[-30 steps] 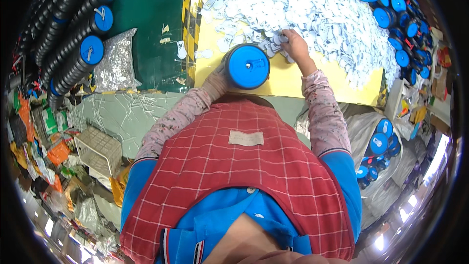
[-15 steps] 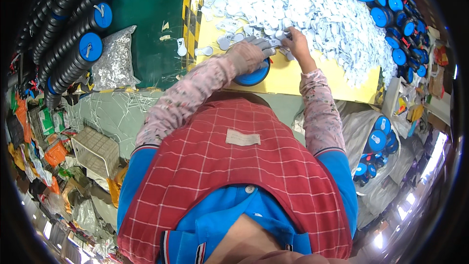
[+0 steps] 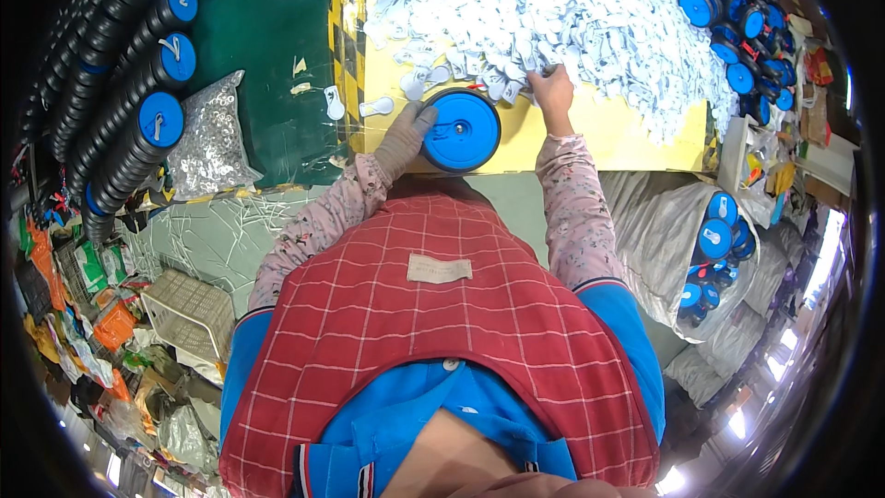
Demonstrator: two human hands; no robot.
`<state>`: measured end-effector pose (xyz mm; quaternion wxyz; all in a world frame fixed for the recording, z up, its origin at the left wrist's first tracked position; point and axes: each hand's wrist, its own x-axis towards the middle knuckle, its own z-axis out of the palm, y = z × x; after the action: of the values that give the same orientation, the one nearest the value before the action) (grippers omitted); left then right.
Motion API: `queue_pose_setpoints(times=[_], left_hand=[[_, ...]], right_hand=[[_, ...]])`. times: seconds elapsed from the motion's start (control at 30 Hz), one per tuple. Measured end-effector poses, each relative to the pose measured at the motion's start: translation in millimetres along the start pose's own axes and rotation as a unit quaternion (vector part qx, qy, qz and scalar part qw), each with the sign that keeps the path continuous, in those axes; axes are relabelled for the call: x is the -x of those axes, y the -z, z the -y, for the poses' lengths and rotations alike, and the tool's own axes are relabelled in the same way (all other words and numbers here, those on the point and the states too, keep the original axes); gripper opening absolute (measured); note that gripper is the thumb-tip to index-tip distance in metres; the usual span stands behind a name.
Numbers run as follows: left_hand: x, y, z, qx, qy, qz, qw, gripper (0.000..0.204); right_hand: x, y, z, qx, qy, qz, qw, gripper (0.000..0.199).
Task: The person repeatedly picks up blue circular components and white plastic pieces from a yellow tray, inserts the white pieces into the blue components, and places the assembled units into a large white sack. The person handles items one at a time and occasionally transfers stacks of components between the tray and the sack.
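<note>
A wheel with a blue hub [image 3: 464,132] and a black rim lies on the yellow board [image 3: 636,149] in front of me. My left hand [image 3: 406,136], in a grey glove, grips the wheel's left edge, its fingertips over the rim. My right hand [image 3: 553,97] is bare, up and right of the wheel, at the near edge of a heap of pale keyhole-shaped plastic pieces [image 3: 590,32]. Its thumb and fingers are pinched together; what lies between them is hidden. One loose keyhole-shaped piece [image 3: 376,107] rests left of the wheel.
Long stacks of black-and-blue wheels [image 3: 161,120] line the left side, beside a clear bag of small metal rings [image 3: 214,143]. More wheels [image 3: 701,7] crowd the far right edge. A white sack of wheels [image 3: 664,244] stands at right, and a plastic basket [image 3: 189,314] at left.
My left hand has drawn back from the pieces to the wheel's left edge, uncovering the hub. My right hand stays by the heap, a little lower. The whole view has shifted slightly.
</note>
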<state>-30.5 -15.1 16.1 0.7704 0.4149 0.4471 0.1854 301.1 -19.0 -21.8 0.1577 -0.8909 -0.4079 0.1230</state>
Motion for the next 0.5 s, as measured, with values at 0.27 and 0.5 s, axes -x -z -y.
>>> queue_pose_setpoints(times=[0.27, 0.5], left_hand=[[5.8, -4.6, -7.9, 0.271, 0.031, 0.056, 0.96, 0.05], [-8.7, 3.4, -4.9, 0.039, -0.01, 0.098, 0.994, 0.059]], right_hand=[[108.2, 80.3, 63.6, -0.263, 0.266, 0.138, 0.917, 0.039], [149.5, 52.5, 99.5, -0.116, 0.459, 0.076, 0.878, 0.043]])
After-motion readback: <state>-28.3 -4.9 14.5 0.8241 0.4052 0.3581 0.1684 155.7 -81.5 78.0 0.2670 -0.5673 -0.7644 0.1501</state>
